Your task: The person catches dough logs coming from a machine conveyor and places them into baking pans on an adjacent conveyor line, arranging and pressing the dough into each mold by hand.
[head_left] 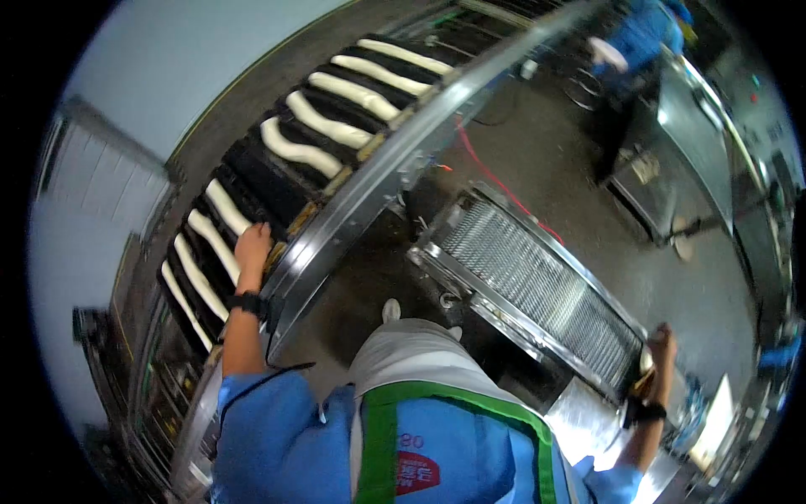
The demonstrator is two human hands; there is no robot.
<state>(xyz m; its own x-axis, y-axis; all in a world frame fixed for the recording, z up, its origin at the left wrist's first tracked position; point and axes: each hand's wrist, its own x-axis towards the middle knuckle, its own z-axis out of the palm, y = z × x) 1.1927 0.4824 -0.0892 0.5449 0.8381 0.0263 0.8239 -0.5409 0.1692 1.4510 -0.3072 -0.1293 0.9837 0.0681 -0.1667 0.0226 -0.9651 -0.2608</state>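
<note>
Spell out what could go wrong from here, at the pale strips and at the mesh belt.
The left hand is right at the end of a pale strip; if that is soft, a careless touch could dent or shift it.

The dark wristband sits close to the metal rail and might snag.

The right hand is by the mesh belt's end; if the belt runs, fingers could get pinched.
</note>
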